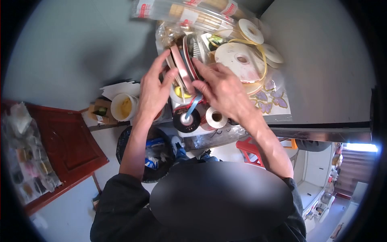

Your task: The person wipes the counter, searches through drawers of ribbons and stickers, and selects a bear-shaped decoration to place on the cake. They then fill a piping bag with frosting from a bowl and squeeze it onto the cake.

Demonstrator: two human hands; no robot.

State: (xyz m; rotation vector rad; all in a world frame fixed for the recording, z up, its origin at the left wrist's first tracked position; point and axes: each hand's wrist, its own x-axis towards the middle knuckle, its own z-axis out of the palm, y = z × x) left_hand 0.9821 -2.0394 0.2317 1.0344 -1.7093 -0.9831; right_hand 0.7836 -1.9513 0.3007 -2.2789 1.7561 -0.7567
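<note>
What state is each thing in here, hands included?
Bare left hand: fingers and thumb apart
Bare right hand: fingers and thumb apart
Pink satin ribbon roll: on edge, between the hands
Large round white spool: lying flat
Round black-faced spool: facing the camera
Light-blue ribbon: partly unwound
Round black bin: open
Round white bucket: open
</note>
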